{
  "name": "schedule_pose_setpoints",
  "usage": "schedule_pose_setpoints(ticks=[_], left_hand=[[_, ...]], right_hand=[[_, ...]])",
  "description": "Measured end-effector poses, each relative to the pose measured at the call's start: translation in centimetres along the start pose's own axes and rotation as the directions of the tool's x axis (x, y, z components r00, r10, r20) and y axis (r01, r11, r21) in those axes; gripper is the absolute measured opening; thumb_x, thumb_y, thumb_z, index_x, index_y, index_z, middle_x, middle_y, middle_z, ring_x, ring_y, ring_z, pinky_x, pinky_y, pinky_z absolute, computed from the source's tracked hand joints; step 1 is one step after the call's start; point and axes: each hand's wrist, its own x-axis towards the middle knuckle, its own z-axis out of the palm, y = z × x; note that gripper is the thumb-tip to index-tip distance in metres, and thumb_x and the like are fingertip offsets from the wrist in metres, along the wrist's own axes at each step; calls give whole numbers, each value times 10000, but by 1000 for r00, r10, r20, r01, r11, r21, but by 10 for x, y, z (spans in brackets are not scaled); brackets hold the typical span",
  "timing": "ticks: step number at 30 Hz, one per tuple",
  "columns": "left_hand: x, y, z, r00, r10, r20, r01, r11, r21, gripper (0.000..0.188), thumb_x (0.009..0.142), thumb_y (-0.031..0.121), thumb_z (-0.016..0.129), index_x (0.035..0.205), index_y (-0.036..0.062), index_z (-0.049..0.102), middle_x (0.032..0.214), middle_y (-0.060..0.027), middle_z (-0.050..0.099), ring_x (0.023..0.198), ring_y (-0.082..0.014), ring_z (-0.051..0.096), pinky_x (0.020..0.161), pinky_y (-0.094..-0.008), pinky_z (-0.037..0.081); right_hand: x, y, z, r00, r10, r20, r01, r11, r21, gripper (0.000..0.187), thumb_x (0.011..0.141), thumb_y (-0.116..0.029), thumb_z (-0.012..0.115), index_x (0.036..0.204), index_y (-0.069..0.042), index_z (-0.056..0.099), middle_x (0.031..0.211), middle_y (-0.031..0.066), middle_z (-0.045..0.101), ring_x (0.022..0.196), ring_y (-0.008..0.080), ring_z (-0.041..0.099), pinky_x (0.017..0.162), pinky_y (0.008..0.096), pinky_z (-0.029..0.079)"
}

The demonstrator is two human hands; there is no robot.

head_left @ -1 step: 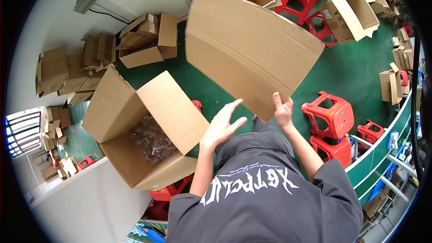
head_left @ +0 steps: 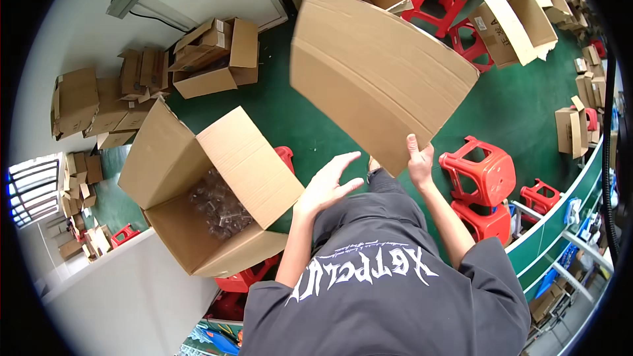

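My right hand (head_left: 421, 165) grips the near corner of a large flat piece of brown cardboard (head_left: 382, 66), its thumb on the upper face and the fingers hidden behind. The cardboard, creased across, is held out over the floor. Close to its near edge but apart from it, my left hand (head_left: 330, 188) is open and holds nothing. To the left of that hand stands an open cardboard box (head_left: 175, 237) with its flaps raised, partly filled with small clear plastic-looking pieces (head_left: 221, 204) that I cannot identify.
Beneath the open box are red stools (head_left: 244, 280). More red stools (head_left: 484, 178) stand at the right beside a green-edged bench (head_left: 547, 231). Cardboard boxes (head_left: 217, 59) stand by the wall at the far left, and others (head_left: 514, 26) at the far right. A pale partition (head_left: 132, 296) lies at near left.
The cardboard piece has shifted to the right in my right hand, its left edge now farther from the open box. My left hand has moved slightly right and stays open.
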Motion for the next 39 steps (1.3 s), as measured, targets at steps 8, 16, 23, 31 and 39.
schedule_pose_setpoints(ticks=[8,16,23,31,39], left_hand=[[93,-144,29,808,-586,-53,589,802,104,536,820,346,568,1251,39,480,1208,-160,541,1093,-306,539,903,-374,446],[289,-265,10,600,-797,73,792,578,-195,472,821,299,583,1198,22,520,1041,-156,618,895,-280,615,774,-362,490],[593,-268,-75,756,-638,-144,562,747,-356,347,838,180,566,1114,-29,563,863,-96,645,709,-158,598,663,-251,484],[821,-368,-44,625,-717,-310,693,692,-201,513,780,197,618,1253,54,479,1091,-174,611,1024,-313,581,867,-402,450],[888,-388,-16,457,-882,115,890,454,-49,663,782,235,592,1383,129,331,1271,-160,508,1250,-374,384,967,-720,118]], right_hand=[[187,87,-109,930,67,-360,-153,964,-216,317,918,-164,495,1045,120,557,981,172,642,800,227,606,709,289,466],[456,66,-35,965,-4,-263,-100,919,-381,345,931,-190,457,1035,126,547,982,170,624,831,204,574,765,285,447],[695,159,35,963,98,-252,-217,836,-504,396,876,-244,482,1039,111,546,960,224,614,832,284,580,765,328,450],[832,319,102,965,245,-96,-235,641,-731,368,859,-245,464,1049,57,555,963,219,588,829,302,562,774,325,457],[891,352,121,816,577,-36,-406,528,-746,303,827,-173,481,1046,25,549,923,133,615,735,204,568,687,304,468]])
